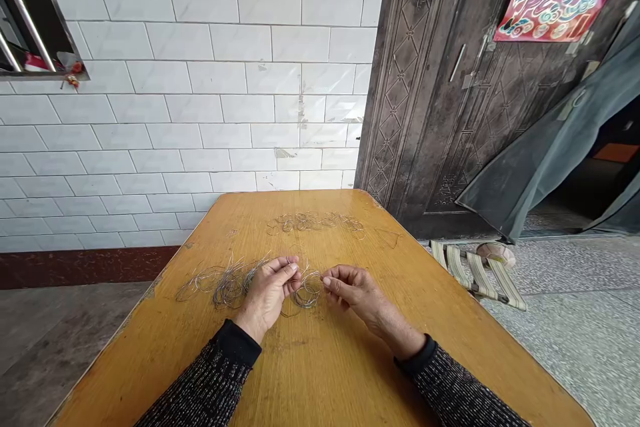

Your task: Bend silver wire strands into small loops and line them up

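Note:
My left hand point(269, 292) is closed in a pinch, thumb against fingers, on a thin wire that is hard to make out. My right hand point(356, 295) pinches too, and a faint strand of wire shows near its fingertips. The two hands are a short way apart above the table. Left of and behind my left hand lies a loose tangle of grey wire point(227, 288), partly hidden by that hand. Between the hands rests a small coil of wire point(307, 296). Farther back, a row of thin wire loops point(313, 221) is spread across the tabletop.
The yellow-brown wooden table point(320, 373) reaches to a white tiled wall point(215, 100). To the right stand a dark patterned door point(425, 100) and a grey curtain point(555, 153). A low stool with striped straps point(477, 273) is on the floor beside the table.

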The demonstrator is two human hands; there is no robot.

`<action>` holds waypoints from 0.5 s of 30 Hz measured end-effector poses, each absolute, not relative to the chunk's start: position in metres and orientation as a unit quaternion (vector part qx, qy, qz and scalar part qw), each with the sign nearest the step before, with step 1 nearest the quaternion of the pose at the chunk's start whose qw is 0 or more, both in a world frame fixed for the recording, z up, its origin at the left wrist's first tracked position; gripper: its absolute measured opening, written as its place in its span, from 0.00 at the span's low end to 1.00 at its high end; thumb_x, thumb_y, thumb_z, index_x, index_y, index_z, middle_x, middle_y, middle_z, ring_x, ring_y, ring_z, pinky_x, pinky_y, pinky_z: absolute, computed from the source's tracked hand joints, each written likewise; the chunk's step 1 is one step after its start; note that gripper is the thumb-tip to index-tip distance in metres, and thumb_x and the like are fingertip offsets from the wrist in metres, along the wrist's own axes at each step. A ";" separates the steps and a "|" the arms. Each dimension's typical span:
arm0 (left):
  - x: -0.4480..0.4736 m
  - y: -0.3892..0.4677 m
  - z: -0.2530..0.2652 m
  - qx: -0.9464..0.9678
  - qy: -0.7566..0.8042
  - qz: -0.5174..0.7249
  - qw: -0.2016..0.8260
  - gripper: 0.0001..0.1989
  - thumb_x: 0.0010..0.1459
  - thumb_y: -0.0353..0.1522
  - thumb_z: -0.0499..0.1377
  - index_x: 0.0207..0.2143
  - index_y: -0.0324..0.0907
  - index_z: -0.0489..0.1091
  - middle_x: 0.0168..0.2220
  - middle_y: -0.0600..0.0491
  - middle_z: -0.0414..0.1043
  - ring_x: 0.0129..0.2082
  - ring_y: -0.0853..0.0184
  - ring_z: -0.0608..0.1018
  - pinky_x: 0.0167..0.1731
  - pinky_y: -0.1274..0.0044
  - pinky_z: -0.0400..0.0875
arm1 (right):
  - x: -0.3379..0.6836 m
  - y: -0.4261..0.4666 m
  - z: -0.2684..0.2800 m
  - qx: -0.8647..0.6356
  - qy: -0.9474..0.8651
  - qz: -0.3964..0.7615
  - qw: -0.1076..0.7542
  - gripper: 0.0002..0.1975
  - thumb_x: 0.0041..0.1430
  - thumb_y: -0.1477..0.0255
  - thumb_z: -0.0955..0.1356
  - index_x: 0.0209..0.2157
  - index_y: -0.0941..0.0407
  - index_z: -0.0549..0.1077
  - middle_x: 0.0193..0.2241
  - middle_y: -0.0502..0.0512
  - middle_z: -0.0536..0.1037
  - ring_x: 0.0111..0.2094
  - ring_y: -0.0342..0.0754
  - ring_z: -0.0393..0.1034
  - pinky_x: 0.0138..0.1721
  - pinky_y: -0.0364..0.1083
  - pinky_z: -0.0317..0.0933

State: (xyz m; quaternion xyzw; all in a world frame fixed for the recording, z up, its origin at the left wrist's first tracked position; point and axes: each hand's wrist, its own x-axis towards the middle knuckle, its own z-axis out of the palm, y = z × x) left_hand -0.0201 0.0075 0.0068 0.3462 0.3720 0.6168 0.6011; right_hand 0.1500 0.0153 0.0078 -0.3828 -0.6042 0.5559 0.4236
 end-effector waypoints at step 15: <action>-0.009 0.000 -0.005 0.558 0.486 0.574 0.350 0.09 0.53 0.30 0.52 0.36 0.37 0.66 0.25 0.53 0.67 0.22 0.73 0.69 0.22 0.81 0.63 | 0.149 0.039 0.006 -0.415 -0.593 0.508 0.467 0.16 0.44 0.59 0.67 0.20 0.58 0.65 0.15 0.46 0.66 0.15 0.36 0.57 0.16 0.37 0.51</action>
